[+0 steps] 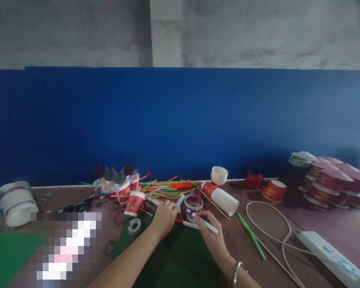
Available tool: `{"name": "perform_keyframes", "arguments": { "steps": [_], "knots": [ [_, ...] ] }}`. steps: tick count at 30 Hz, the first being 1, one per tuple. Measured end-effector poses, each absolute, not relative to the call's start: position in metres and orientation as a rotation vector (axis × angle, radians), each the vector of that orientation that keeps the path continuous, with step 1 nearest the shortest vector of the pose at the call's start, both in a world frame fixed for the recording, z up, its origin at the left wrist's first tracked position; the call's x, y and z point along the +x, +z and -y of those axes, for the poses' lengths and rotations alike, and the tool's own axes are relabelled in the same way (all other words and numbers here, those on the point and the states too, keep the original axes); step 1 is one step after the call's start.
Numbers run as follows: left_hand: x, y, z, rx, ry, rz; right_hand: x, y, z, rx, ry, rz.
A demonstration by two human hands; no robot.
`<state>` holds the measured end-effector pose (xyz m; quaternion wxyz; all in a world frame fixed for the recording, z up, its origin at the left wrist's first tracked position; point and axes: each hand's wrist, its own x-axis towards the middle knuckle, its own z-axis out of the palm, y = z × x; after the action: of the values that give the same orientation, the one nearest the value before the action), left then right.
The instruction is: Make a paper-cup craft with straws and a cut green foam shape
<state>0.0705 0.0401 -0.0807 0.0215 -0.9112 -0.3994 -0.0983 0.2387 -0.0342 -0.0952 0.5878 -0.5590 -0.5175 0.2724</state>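
Right hand [211, 237] pinched on a marker [209, 227] near its tip, over the green sheet [174, 264]. Left hand [165, 218] curled at the sheet's top edge; we can't tell its grip. We'd judge the marker light, stiff, slick: hold low on the barrel.

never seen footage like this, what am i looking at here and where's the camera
There is no machine here: the single picture comes from a camera worn on a person's head, looking down at their own two bare hands. The right hand pinches a white marker over a dark green sheet. The left hand presses down at the sheet's far edge; whether it grips anything I cannot tell. On the brown table lie red paper cups, a heap of coloured sticks, a tape roll and a white cable.
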Motion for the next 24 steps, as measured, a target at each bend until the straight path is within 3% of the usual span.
{"name": "perform_keyframes", "arguments": {
  "steps": [4, 8, 17, 24],
  "knots": [
    [0.081, -0.087, -0.055, -2.925, -0.293, 1.233, 0.241, -0.095, 0.034, -1.29, 0.644, 1.192],
    [0.077, -0.09, -0.058, -3.037, -0.572, 1.35, 0.242, -0.098, 0.035, -1.275, 0.575, 1.288],
    [0.078, -0.094, -0.043, -2.864, -2.044, 2.177, 0.236, -0.092, 0.049, -0.991, 0.226, 1.74],
    [0.086, -0.086, -0.024, -2.433, -2.948, 2.412, 0.234, -0.09, 0.048, -0.95, 0.173, 1.845]
  ]
}}
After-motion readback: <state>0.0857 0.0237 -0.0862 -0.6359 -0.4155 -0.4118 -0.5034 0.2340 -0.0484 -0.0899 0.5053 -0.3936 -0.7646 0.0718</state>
